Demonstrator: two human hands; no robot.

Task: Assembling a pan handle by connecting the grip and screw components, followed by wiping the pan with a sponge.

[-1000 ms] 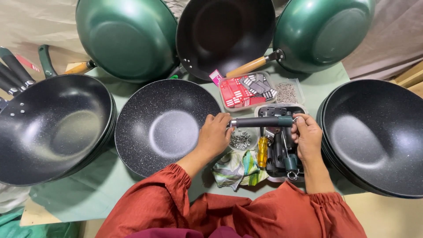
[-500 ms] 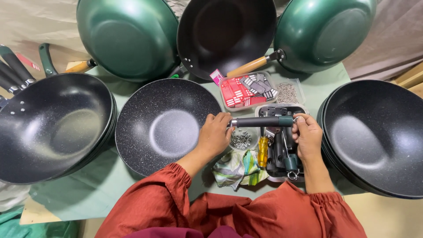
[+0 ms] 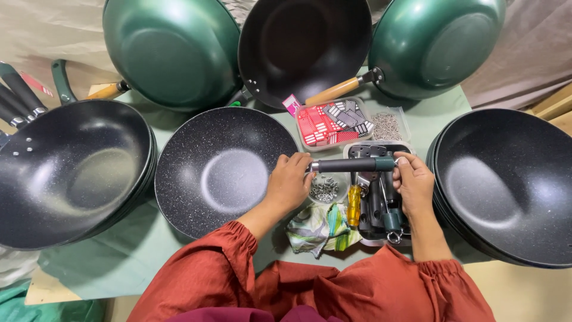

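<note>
At the speckled wok's (image 3: 223, 173) rim, left hand (image 3: 290, 183) steadies the joint; right hand (image 3: 413, 185) fingers pinch the dark handle's (image 3: 351, 164) green end. Handle-fitting step, judged; fastening likely needs a screw (image 3: 325, 191).

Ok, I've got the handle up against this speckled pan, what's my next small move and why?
Probably seat the dark handle squarely on the speckled pan rim: your left hand pinches the joint end, your right hand holds the far end, and screws and a yellow screwdriver lie close.
</note>
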